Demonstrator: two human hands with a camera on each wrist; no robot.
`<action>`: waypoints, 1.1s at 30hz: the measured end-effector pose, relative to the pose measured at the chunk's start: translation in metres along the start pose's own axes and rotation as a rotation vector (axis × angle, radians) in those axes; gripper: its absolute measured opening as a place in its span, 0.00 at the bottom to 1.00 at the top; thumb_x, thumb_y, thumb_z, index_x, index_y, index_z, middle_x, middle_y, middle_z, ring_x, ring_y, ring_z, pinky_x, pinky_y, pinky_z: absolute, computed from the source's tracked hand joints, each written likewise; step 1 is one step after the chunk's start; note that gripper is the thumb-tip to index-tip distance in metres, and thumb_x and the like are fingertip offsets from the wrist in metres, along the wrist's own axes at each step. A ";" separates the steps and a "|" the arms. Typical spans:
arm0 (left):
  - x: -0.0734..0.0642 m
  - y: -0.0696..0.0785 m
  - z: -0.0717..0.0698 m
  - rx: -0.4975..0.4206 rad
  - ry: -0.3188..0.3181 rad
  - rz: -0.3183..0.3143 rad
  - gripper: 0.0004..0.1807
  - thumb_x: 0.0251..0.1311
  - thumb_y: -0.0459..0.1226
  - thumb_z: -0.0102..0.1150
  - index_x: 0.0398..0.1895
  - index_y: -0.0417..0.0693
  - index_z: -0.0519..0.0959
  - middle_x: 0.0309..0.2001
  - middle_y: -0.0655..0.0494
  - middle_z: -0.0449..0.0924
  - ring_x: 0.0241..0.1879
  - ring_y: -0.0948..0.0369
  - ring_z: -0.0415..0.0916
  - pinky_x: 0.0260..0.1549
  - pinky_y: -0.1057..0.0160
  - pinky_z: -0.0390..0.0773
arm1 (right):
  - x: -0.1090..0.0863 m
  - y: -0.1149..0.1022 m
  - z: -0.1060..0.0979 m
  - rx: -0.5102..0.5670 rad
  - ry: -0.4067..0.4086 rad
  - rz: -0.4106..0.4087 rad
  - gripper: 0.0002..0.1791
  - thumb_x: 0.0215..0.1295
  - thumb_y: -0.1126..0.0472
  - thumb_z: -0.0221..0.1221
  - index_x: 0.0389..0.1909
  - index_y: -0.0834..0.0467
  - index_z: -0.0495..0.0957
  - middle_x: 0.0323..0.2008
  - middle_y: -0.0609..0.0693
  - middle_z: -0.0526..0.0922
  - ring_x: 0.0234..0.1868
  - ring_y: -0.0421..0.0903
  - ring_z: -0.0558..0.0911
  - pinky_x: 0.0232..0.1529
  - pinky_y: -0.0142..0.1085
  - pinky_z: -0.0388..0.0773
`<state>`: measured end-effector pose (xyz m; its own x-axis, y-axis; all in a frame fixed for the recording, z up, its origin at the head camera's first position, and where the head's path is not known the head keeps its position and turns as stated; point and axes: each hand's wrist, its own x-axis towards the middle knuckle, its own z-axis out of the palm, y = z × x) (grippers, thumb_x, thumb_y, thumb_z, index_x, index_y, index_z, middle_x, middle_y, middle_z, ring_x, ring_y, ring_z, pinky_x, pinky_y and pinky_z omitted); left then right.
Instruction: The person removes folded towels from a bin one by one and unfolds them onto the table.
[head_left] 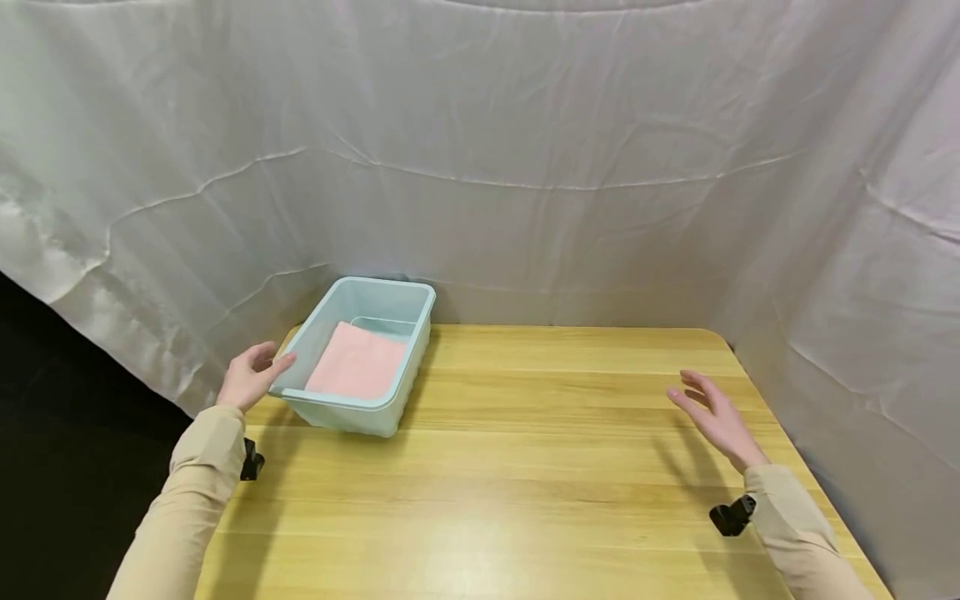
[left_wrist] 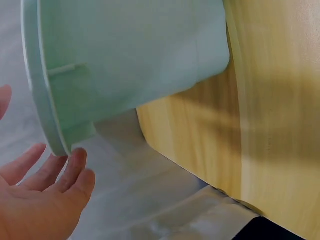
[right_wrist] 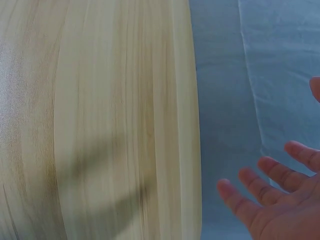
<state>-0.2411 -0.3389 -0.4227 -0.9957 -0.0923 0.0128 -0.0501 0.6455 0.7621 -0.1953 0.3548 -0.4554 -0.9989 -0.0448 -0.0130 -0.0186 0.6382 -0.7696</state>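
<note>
Here the bin (head_left: 341, 417), long axis forward, lies just right of the nearer left hand (head_left: 249, 380), whose parted fingers grip nothing, like the empty, spread right hand (head_left: 720, 422).

The left arm (head_left: 176, 508) and right arm (head_left: 798, 533) reach forward, slanting inward. The left hand (head_left: 249, 379) bends its fingers (left_wrist: 74, 169) loosely, the thumb (head_left: 282, 365) held away from them; well apart from it, the right hand (head_left: 722, 423) is held raised, palm turned inward, its relaxed fingers slightly spread
</note>
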 end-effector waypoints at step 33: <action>0.008 -0.016 0.005 -0.028 -0.011 -0.017 0.29 0.70 0.36 0.57 0.66 0.23 0.67 0.62 0.21 0.71 0.33 0.87 0.63 0.33 0.81 0.74 | -0.003 0.003 0.008 0.013 -0.047 -0.010 0.42 0.78 0.44 0.50 0.79 0.64 0.47 0.77 0.70 0.53 0.74 0.73 0.58 0.65 0.68 0.66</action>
<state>-0.2483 -0.3457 -0.4378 -0.9955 -0.0948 -0.0075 -0.0651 0.6221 0.7802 -0.1921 0.3511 -0.4627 -0.9956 -0.0874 -0.0347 -0.0279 0.6272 -0.7783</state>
